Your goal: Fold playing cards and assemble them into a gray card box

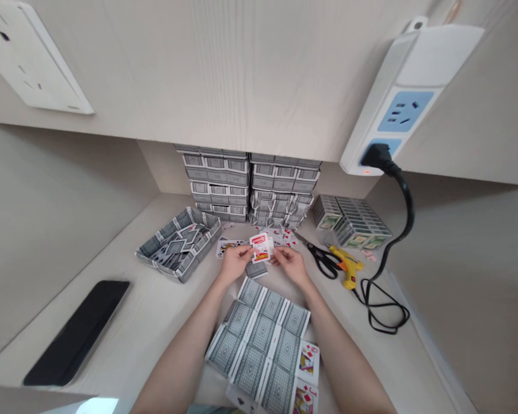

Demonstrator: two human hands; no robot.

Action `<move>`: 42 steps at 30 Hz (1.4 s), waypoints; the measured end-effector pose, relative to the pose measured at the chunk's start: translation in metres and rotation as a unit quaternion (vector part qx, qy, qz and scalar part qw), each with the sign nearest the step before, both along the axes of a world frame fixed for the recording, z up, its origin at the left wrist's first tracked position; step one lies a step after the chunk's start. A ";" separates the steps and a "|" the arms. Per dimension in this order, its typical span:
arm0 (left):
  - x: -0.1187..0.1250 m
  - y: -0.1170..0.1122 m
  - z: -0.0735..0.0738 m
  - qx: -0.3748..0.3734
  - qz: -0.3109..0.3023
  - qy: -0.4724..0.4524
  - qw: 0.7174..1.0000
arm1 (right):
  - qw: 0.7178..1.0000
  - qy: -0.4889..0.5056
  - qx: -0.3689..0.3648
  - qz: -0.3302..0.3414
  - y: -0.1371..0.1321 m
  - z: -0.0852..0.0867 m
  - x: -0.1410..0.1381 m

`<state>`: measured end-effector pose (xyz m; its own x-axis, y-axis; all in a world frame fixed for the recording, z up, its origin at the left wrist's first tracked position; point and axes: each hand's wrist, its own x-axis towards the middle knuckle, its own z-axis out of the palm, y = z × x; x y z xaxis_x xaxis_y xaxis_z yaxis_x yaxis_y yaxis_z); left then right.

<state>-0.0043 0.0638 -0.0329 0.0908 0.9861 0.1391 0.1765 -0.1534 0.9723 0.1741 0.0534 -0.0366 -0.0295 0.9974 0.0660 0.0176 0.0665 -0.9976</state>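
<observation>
- Here, left hand (235,261) and right hand (290,263) both pinch the card stack (261,247), fingers closed on its edges.
- Likely best: keep edges squared, grip light.

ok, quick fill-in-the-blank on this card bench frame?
1. The left hand and right hand together hold a small ____-and-white card.
2. The black-handled scissors lie beside a ____ plastic glue gun.
3. The flat black phone lies on the person's ____ side.
Missing: red; yellow; left.
</observation>
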 end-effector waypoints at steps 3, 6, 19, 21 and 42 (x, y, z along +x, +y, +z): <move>-0.005 0.002 0.004 -0.033 0.031 -0.063 0.997 | 0.998 0.025 -0.045 0.021 -0.003 0.013 0.011; -0.007 0.003 0.007 -0.061 0.040 -0.113 0.991 | 0.983 -0.014 -0.110 0.144 -0.012 0.029 0.024; -0.015 0.007 0.013 -0.110 0.056 -0.260 0.958 | 0.922 -0.108 -0.160 0.336 -0.032 0.040 0.036; -0.020 0.007 0.017 -0.118 0.058 -0.311 0.941 | 0.951 -0.054 -0.158 0.259 -0.028 0.035 0.043; -0.025 0.005 0.020 0.107 0.292 -0.101 0.945 | 0.994 0.077 -0.078 -0.028 -0.014 0.010 0.032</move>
